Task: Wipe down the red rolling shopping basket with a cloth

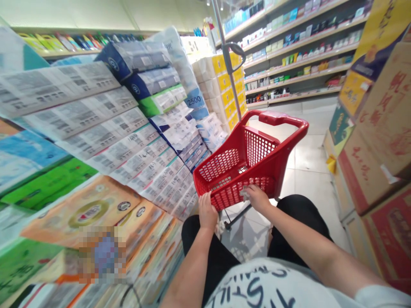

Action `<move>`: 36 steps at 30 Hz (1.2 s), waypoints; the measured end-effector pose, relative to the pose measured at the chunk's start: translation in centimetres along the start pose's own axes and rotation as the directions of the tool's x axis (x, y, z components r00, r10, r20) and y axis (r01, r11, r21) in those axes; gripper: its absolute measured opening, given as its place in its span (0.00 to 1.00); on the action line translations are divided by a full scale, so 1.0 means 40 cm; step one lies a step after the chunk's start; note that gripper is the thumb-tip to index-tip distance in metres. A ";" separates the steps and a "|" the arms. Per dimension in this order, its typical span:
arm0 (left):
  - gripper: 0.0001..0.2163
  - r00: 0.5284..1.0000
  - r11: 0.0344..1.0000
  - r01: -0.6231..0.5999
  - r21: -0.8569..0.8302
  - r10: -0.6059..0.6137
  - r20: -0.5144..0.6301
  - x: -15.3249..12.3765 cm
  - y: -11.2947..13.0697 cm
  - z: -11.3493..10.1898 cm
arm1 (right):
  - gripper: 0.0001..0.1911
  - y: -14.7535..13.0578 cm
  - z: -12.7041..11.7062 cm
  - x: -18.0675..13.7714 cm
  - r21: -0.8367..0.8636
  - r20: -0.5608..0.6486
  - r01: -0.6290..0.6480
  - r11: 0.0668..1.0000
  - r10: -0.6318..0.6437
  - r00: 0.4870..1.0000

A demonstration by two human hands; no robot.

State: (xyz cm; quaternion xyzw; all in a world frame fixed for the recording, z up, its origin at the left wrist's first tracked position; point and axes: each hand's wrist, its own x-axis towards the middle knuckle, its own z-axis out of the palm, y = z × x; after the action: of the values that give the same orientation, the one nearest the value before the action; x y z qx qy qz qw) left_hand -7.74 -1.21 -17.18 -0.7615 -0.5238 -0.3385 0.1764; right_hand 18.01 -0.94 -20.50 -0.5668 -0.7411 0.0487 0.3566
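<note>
Red shopping basket (pixel 247 164) is gripped at its near rim by left hand (pixel 207 210), w/ right hand (pixel 256 197) pressed loosely on the mesh wall alongside, tissue packs (pixel 105 141) stacked just left.

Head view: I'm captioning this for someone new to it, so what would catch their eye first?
A bright red shopping basket on wheels stands mid-aisle; the left hand holds its near rim and the right hand rests on its near wall. Slanting stacks of tissue packs fill the left side, and brown cartons line the right.
</note>
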 end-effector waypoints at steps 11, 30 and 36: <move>0.25 1.000 1.000 -0.014 0.023 0.014 0.014 -0.003 0.001 -0.001 | 0.15 -0.040 -0.070 0.054 -0.087 -0.173 -0.053 0.995 0.037 0.984; 0.25 1.000 1.000 -0.009 0.022 0.009 0.015 -0.007 0.005 0.002 | 0.14 0.015 -0.055 0.059 0.335 -0.272 -0.346 0.876 0.442 0.855; 0.26 1.000 1.000 -0.002 0.025 0.002 0.013 -0.006 0.010 -0.001 | 0.13 0.042 -0.009 0.022 0.426 -0.059 -0.633 0.646 0.718 0.693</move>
State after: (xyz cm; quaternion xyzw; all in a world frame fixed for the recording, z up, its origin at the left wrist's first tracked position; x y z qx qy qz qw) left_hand -7.45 -1.56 -17.31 -0.7618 -0.5284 -0.3270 0.1829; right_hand 19.47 0.30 -20.62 -0.7261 -0.4055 0.2551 0.4932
